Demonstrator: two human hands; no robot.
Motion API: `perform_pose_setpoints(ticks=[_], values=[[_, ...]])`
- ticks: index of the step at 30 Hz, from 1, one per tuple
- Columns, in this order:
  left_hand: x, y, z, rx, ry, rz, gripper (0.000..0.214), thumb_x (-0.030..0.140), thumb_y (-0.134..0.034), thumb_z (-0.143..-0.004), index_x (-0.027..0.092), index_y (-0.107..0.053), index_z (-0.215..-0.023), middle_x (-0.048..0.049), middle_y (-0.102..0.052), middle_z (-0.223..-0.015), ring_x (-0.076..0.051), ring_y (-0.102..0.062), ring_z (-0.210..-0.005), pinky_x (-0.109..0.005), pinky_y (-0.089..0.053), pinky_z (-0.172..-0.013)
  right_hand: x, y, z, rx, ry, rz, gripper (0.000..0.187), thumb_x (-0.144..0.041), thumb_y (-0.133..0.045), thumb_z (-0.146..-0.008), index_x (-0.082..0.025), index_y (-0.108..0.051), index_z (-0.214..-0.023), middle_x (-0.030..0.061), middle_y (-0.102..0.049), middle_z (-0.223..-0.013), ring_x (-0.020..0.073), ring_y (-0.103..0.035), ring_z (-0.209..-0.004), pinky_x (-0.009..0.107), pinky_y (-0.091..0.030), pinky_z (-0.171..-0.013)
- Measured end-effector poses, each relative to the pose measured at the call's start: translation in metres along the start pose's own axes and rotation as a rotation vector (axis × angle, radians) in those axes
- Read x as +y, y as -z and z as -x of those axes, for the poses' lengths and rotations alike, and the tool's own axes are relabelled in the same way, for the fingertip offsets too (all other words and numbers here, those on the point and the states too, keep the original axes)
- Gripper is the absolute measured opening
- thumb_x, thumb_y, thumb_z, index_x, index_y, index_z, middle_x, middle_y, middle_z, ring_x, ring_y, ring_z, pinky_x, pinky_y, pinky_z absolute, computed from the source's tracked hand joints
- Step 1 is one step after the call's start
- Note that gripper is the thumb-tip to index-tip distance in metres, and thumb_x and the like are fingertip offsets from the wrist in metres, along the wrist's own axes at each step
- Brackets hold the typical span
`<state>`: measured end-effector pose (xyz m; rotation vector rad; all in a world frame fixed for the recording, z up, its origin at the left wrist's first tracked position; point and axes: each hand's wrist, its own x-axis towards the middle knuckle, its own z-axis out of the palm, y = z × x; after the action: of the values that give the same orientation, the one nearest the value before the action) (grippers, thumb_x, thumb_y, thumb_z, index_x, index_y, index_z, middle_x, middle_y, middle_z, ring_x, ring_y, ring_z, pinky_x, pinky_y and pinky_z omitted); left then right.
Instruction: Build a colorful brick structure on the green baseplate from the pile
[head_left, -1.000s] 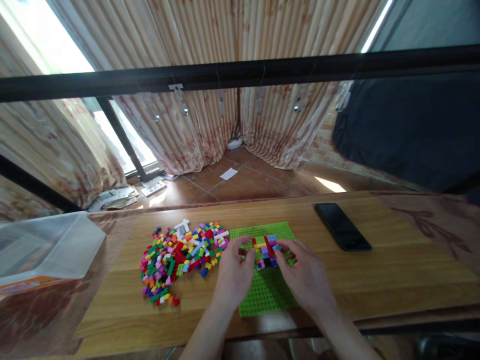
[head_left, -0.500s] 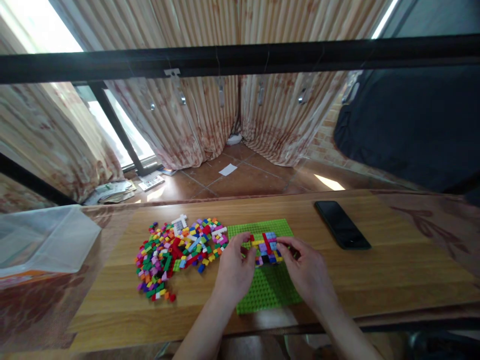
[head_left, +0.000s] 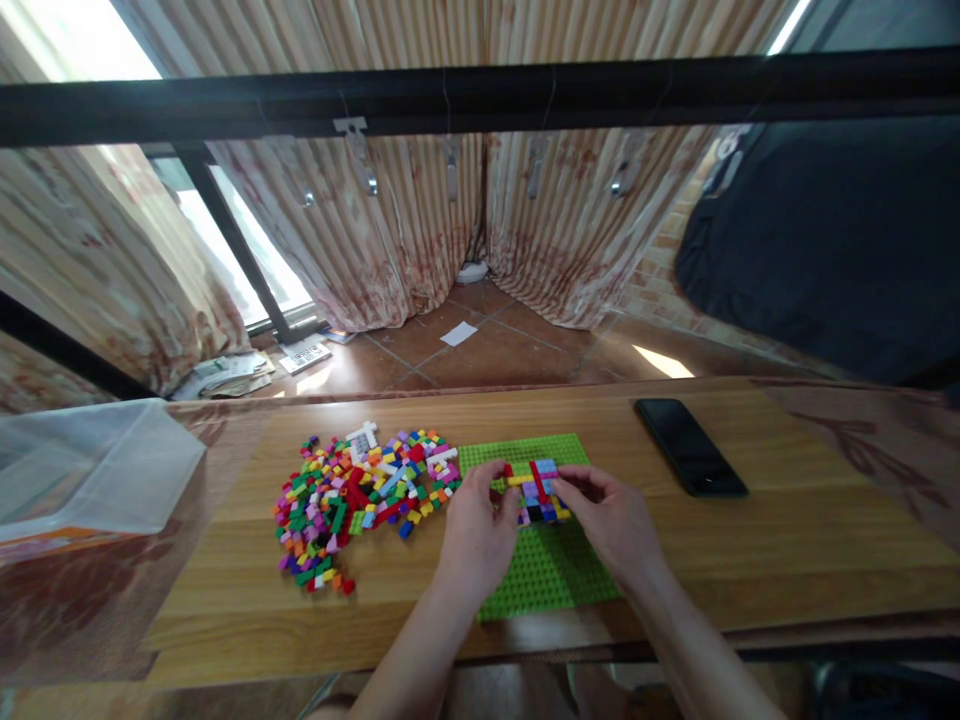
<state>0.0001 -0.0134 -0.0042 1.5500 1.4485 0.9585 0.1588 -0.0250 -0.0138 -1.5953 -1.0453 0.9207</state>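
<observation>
A small multicoloured brick build [head_left: 538, 492] stands on a green studded baseplate [head_left: 547, 575] on the wooden table. My left hand [head_left: 478, 535] is closed against the build's left side, fingers curled on its bricks. My right hand [head_left: 611, 520] grips the build from the right, fingertips pinched on its top edge. A red brick runs across the top of the build. Both forearms come in from the bottom edge.
A heap of several loose coloured bricks [head_left: 352, 495] lies left of the baseplate. A black phone [head_left: 690, 447] rests at the right. A clear plastic bin [head_left: 82, 470] sits at the far left. A black bar [head_left: 480, 95] crosses overhead; curtains hang behind.
Both hands have stayed on the brick build with only slight shifts of the fingers. The camera has tilted a little, moving the scene up and to the right.
</observation>
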Motion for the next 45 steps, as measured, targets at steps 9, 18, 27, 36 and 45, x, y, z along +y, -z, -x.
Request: perform_pose_setpoints(ticks=[9, 18, 27, 36, 45], values=[[0.002, -0.003, 0.003, 0.036, -0.018, -0.002, 0.028, 0.029, -0.059, -0.082, 0.017, -0.062, -0.106, -0.0095, -0.065, -0.099, -0.018, -0.062, -0.078, -0.032, -0.049, -0.073, -0.01, -0.002, -0.006, -0.016, -0.128, 0.019, 0.032, -0.037, -0.071, -0.063, -0.013, -0.073, -0.085, 0.0065, -0.074, -0.073, 0.0196, -0.067, -0.065, 0.027, -0.049, -0.055], [0.001, -0.002, 0.003, 0.028, -0.024, -0.014, 0.028, 0.029, -0.058, -0.082, 0.016, -0.061, -0.107, -0.0103, -0.065, -0.102, -0.016, -0.061, -0.073, -0.029, -0.049, -0.066, -0.002, -0.001, -0.008, -0.087, -0.111, 0.039, 0.031, -0.039, -0.068, -0.067, -0.015, -0.072, -0.086, 0.0079, -0.074, -0.079, 0.022, -0.069, -0.07, 0.028, -0.05, -0.054], [0.007, 0.008, -0.003, -0.017, 0.04, 0.053, 0.028, 0.026, -0.049, -0.087, 0.013, -0.063, -0.108, -0.0134, -0.067, -0.108, -0.021, -0.064, -0.088, -0.033, -0.05, -0.075, -0.011, 0.01, -0.01, 0.136, -0.183, -0.169, 0.038, -0.049, -0.067, -0.065, -0.014, -0.069, -0.081, 0.0082, -0.071, -0.08, 0.0134, -0.057, -0.058, 0.023, -0.042, -0.048], [0.005, 0.037, -0.017, 0.239, 0.028, 0.285, 0.03, 0.034, -0.056, -0.084, 0.012, -0.065, -0.103, -0.0072, -0.068, -0.087, -0.016, -0.063, -0.071, -0.027, -0.05, -0.066, -0.026, -0.005, -0.003, 0.372, 0.142, -0.246, 0.028, -0.042, -0.066, -0.075, -0.015, -0.068, -0.081, 0.0024, -0.064, -0.067, 0.0091, -0.049, -0.052, 0.021, -0.04, -0.048], [0.005, 0.094, -0.024, 0.59, 0.088, 0.674, 0.022, 0.027, -0.066, -0.075, 0.013, -0.069, -0.091, -0.0032, -0.07, -0.08, -0.007, -0.059, -0.058, -0.018, -0.046, -0.058, -0.032, -0.018, 0.02, 0.309, 0.308, -0.078, 0.024, -0.04, -0.062, -0.083, -0.017, -0.069, -0.086, 0.0012, -0.066, -0.068, 0.0114, -0.057, -0.056, 0.023, -0.047, -0.053]])
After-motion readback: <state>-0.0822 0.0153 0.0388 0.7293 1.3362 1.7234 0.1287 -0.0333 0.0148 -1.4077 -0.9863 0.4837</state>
